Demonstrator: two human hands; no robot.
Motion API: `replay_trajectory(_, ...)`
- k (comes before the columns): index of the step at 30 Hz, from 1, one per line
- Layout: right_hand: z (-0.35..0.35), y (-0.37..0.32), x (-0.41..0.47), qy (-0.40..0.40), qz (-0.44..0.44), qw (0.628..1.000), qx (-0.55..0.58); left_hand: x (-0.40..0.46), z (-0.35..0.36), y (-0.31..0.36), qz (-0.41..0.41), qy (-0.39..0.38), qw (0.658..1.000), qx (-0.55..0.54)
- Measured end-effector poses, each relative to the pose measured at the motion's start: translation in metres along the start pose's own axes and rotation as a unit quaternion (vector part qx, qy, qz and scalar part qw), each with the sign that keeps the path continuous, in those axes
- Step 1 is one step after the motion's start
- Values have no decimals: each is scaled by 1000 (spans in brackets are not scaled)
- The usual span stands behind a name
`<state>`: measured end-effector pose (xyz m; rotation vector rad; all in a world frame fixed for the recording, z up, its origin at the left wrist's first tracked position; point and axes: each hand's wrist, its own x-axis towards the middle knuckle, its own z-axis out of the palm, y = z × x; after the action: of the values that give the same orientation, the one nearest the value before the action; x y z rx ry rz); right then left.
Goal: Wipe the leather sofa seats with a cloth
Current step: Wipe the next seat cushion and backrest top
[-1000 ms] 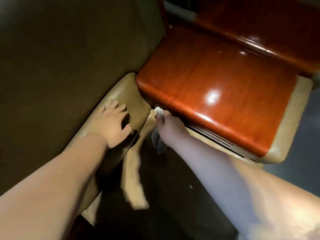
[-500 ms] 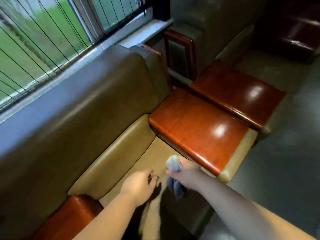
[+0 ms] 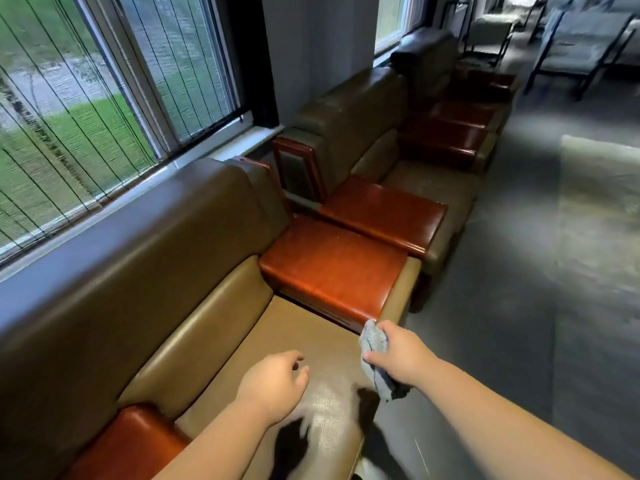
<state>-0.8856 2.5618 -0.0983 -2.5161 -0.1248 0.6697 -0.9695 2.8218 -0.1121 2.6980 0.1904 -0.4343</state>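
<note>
A tan leather sofa seat [image 3: 277, 337] lies below me, with a brown backrest [image 3: 145, 258] behind it. My right hand [image 3: 401, 355] grips a bunched grey cloth [image 3: 374, 344] above the seat's front right corner, close to the glossy red wooden armrest [image 3: 332, 268]. The cloth's tail hangs down below the hand. My left hand [image 3: 277, 386] hovers over the middle of the seat, fingers loosely curled, holding nothing.
A second red armrest [image 3: 384, 209] and more sofas [image 3: 363, 133] run along the window wall to the far right. A red armrest [image 3: 138, 441] stands at the seat's near left. Grey floor [image 3: 519, 271] stretches right. Chairs [image 3: 581, 39] stand at the back.
The view has pulled back and up from the seat's rear corner. Both hands have left the crevice by the armrest; the right hand carries the cloth toward the front edge, the left lifted off the cushion.
</note>
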Motion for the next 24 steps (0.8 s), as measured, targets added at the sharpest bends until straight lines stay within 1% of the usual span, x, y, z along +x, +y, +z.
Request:
replay_trajectory(6, -14, 43, -75, 35, 13, 999, -23, -41, 11, 32, 10, -16, 1000, 3)
replay_trajectory(10, -39, 68, -105, 64, 33, 997, -20, -46, 6, 78, 52, -17, 998, 21)
replay_trajectory(13, -59, 86, -115, 81, 33, 996, -9, -40, -3, 115, 86, -9, 995, 41)
replay_trajectory(18, -99, 128, -119, 97, 37, 995, -1, -13, -9, 187, 129, -8, 989, 73)
replay_trajectory(24, -166, 212, -113, 107, 31, 993, -21, 22, 28, 305, 156, -13, 985, 67)
